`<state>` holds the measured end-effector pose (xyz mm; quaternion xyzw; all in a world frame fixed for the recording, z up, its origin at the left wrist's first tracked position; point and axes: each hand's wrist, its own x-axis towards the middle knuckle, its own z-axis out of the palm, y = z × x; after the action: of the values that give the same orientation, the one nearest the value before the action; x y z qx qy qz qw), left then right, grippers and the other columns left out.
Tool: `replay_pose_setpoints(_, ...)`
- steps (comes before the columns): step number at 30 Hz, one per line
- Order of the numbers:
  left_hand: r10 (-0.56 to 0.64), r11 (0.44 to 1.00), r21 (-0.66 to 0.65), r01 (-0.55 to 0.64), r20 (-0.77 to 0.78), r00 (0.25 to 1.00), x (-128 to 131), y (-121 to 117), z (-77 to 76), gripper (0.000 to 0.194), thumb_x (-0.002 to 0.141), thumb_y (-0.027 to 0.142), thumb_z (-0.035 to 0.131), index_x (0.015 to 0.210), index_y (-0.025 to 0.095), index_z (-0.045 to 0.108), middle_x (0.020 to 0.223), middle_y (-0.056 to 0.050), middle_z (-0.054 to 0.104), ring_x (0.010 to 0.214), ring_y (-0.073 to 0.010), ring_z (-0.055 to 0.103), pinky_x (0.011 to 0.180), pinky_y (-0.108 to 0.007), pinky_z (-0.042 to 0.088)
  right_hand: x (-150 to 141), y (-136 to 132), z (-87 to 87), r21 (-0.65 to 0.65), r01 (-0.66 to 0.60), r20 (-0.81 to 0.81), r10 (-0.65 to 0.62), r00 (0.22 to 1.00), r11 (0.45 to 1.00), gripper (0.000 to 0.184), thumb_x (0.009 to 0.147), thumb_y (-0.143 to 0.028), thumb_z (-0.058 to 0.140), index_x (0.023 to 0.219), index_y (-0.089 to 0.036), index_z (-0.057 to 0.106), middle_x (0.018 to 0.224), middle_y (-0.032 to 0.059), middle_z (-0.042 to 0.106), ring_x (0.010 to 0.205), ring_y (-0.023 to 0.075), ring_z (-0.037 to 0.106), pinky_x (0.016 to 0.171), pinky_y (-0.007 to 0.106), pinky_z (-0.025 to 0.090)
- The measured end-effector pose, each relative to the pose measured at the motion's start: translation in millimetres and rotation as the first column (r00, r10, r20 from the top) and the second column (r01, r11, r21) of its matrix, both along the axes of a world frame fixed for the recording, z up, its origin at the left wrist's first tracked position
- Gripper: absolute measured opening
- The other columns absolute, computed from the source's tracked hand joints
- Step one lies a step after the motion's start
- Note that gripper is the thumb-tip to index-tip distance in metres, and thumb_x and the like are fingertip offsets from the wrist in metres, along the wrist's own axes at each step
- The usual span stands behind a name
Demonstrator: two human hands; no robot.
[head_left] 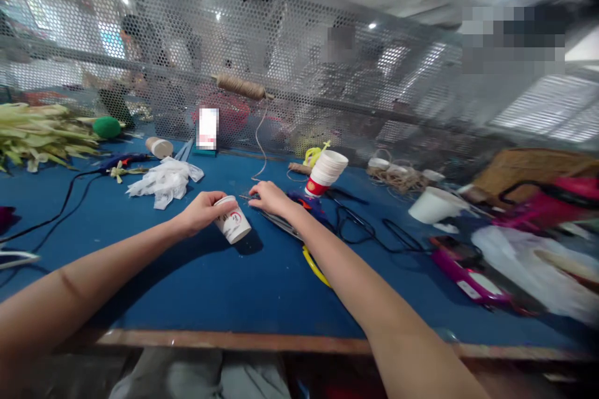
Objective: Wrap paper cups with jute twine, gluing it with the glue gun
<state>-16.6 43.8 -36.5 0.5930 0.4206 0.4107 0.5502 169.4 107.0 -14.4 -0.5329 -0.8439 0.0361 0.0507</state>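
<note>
My left hand (206,211) is closed around a white paper cup (235,228) with printed marks, tilted above the blue tabletop. To its right, my right hand (270,198) has its fingers drawn together. A thin strand shows at its fingertips, too small to name. Twine (259,137) hangs from a twine spool (241,86) on the mesh and comes down just behind that hand. Under my right forearm lies a metal tool (283,224), partly hidden. A yellow handle (316,267) shows beside the same forearm. Just beyond it stands a leaning stack of white paper cups (329,168).
Crumpled white strips (165,181), a glue gun (124,161) with its cord and a pile of pale husks (42,131) lie left. A lit phone (208,129) leans at the mesh screen (299,68). Right are black cables (360,224), a purple device (468,277) and a plastic bag (538,262).
</note>
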Motion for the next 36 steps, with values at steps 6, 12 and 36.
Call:
replay_pose_setpoints(6,-0.033,0.998,0.042,0.039,-0.133,0.991,-3,7,-4.3,0.034,0.068,0.045,0.057,0.070,0.012,0.058,0.059,0.000,0.057,0.052,-0.0093,0.047,0.050,-0.021,0.035,-7,10,-13.6,-0.001,-0.019,-0.040,0.019,0.999,1.000,0.007,0.072,-0.012,0.056,0.071,-0.013,0.062,0.084,0.0095,0.063,0.083,0.0174,0.056,0.074,0.025,0.039)
replay_pose_setpoints(12,0.002,0.977,0.199,0.080,-0.381,0.925,-5,16,-5.9,0.041,0.073,0.050,0.049,0.076,0.011,0.061,0.064,-0.002,0.057,0.055,-0.0103,0.045,0.050,-0.021,0.032,4,-31,15.2,-0.028,-0.110,-0.246,0.100,0.964,0.993,0.011,0.083,-0.018,0.041,0.085,-0.016,0.051,0.078,0.0024,0.062,0.070,0.0105,0.055,0.065,0.022,0.040)
replay_pose_setpoints(36,0.325,0.812,0.582,0.038,-0.505,0.800,1,-4,4.0,0.016,0.079,0.032,0.048,0.076,0.017,0.055,0.074,-0.001,0.051,0.054,-0.0096,0.043,0.054,-0.023,0.033,6,-93,14.0,-0.208,-0.178,-0.543,0.038,0.839,0.962,0.010,0.078,-0.021,0.048,0.078,-0.014,0.055,0.071,0.0008,0.056,0.065,0.0108,0.048,0.062,0.023,0.038)
